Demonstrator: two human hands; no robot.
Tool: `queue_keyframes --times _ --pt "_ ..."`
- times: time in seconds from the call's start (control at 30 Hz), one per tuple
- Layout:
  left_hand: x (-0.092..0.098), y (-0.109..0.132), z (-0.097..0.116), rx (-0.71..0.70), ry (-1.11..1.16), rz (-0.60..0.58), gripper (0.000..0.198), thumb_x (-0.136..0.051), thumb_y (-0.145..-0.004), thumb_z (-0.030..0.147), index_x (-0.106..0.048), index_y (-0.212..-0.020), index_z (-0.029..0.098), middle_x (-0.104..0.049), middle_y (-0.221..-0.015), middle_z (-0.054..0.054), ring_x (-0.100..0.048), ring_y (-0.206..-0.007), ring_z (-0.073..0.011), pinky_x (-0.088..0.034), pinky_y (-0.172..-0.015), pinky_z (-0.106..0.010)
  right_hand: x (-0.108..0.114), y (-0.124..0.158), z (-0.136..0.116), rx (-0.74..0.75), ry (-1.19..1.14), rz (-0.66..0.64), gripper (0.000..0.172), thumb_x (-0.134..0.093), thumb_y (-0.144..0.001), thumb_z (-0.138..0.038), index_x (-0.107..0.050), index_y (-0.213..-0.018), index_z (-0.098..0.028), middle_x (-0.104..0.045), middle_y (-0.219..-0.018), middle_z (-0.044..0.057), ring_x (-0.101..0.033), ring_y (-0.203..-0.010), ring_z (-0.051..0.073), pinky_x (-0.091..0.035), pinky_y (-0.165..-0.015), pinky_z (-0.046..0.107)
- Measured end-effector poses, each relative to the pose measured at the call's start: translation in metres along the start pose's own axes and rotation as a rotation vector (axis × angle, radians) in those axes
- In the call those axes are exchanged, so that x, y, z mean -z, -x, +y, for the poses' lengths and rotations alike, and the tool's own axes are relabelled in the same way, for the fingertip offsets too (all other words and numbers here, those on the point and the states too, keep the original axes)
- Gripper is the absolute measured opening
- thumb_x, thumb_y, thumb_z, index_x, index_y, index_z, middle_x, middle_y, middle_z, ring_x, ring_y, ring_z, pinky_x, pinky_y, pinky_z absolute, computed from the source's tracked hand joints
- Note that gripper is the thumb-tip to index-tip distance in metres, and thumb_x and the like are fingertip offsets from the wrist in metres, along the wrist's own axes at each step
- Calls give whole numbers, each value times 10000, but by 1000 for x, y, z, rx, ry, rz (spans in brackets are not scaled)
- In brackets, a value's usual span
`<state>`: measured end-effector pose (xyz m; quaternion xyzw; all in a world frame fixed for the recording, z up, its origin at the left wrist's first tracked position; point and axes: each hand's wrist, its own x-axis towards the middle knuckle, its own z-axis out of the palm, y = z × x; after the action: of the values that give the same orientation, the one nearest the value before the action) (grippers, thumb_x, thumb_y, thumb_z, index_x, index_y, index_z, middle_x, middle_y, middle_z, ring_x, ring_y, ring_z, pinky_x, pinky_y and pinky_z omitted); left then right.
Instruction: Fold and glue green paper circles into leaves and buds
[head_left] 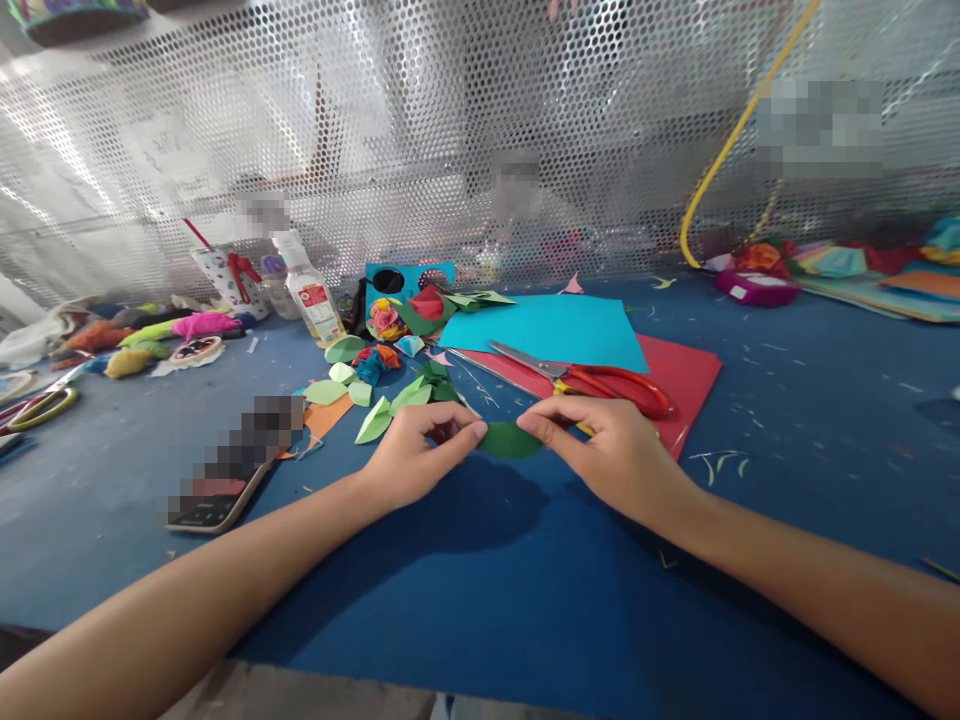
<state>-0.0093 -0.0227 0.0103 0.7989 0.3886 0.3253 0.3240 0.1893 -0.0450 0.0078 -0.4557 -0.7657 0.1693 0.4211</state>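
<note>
A dark green paper leaf is stretched between my two hands, a little above the blue table. My left hand pinches its left end between thumb and fingers. At the other end, my right hand grips it the same way. Just beyond my right hand, scissors with red handles rest on red paper and a sheet of light blue paper. Cut leaves in light green and darker green lie past my left hand, beside an orange paper piece.
A phone lies at left. Behind stand a glue bottle and a cup with a straw. Coloured yarn and more scissors are far left. A perforated metal screen runs along the back; a purple box sits near it.
</note>
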Motion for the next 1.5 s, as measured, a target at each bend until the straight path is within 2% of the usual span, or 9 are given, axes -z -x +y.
queue_keyframes --times 0.3,0.47,0.7,1.2,1.4,1.5 --pt "1 2 5 -50 -3 151 246 -495 -809 290 -569 -635 134 -548 -523 8 -494 -466 -73 -402 -450 -173 3 -3 -1 -33 -39 4 220 -503 -825 -368 -646 -754 -216 -668 -676 -5 -619 -628 158 -472 -572 250" --pt "1 2 3 -50 -1 179 245 -504 -801 287 -567 -617 138 -548 -501 14 -493 -447 -69 -398 -433 -167 2 -3 1 -53 -57 3 227 -502 -824 -374 -645 -754 -211 -663 -672 -1 -612 -620 156 -470 -575 249" --pt "0 3 3 -39 17 175 243 -507 -803 287 -563 -623 135 -539 -506 14 -476 -452 -67 -392 -438 -167 2 -3 -1 -85 -69 -7 219 -515 -818 -364 -638 -732 -204 -659 -661 -6 -609 -628 153 -461 -582 244" --pt "1 3 3 -56 15 185 241 -505 -805 280 -559 -622 132 -530 -495 21 -478 -446 -62 -383 -435 -157 2 -3 -4 -112 -71 33 233 -534 -803 -344 -593 -639 -189 -615 -593 -12 -560 -561 122 -412 -495 210" --pt "2 3 2 -78 -12 138 235 -490 -813 273 -558 -637 132 -537 -517 15 -478 -461 -66 -390 -455 -168 2 -4 -3 -100 -74 49 230 -532 -802 -339 -586 -632 -192 -607 -590 -8 -554 -555 122 -408 -495 214" --pt "3 2 3 -88 -52 69 243 -469 -821 260 -559 -636 129 -549 -543 5 -485 -488 -72 -398 -486 -179 3 -4 -4 -101 -75 53 238 -534 -799 -342 -579 -619 -193 -602 -584 -9 -550 -546 119 -405 -493 215"
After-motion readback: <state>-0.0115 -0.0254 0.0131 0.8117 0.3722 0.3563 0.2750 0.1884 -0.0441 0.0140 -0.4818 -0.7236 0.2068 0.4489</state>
